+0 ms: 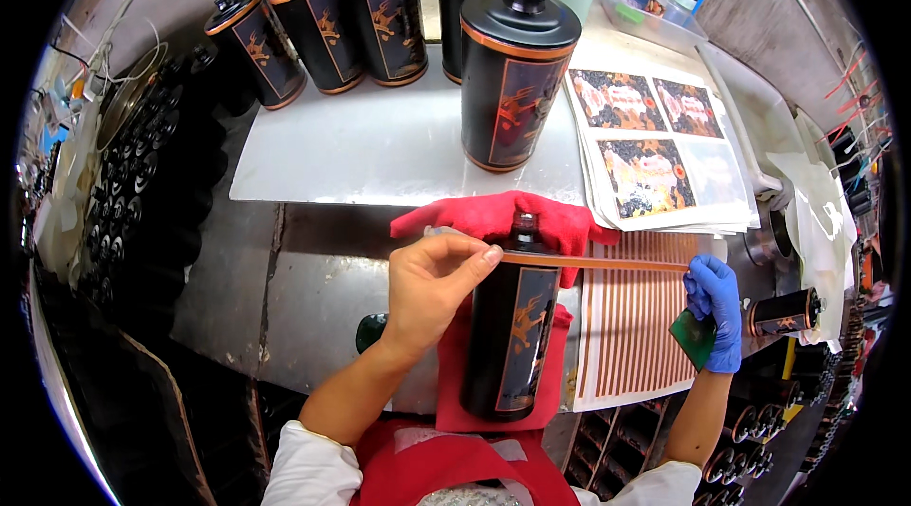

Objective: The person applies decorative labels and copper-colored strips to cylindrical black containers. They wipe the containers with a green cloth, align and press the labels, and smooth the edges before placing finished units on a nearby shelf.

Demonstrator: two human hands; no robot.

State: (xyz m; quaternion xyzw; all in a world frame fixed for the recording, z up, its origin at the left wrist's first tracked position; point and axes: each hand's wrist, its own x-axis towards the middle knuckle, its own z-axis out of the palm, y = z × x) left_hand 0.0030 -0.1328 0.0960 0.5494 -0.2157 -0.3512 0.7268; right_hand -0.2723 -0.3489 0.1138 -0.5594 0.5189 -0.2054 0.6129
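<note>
A black bottle [508,345] with a copper-coloured picture on its front lies tilted on a red cloth [550,335] before me, its neck pointing away. A narrow copper-coloured strip [607,264] runs from the bottle's shoulder out to the right, stretched straight. My bare left hand [429,283] is closed, thumb and forefinger pinching the strip's left end at the bottle's shoulder. In a blue glove, my right hand [716,307] grips the other end. A dark green flat scraper [694,340] is also held in that hand, partly hidden by the fingers.
A sheet of copper strips [631,335] lies right of the bottle, below stacked printed pages [655,155]. Several copper-banded black bottles [517,98] stand on the raised metal shelf [351,155]. Another bottle [783,313] lies at right. A dark green piece [371,331] rests beside my left wrist.
</note>
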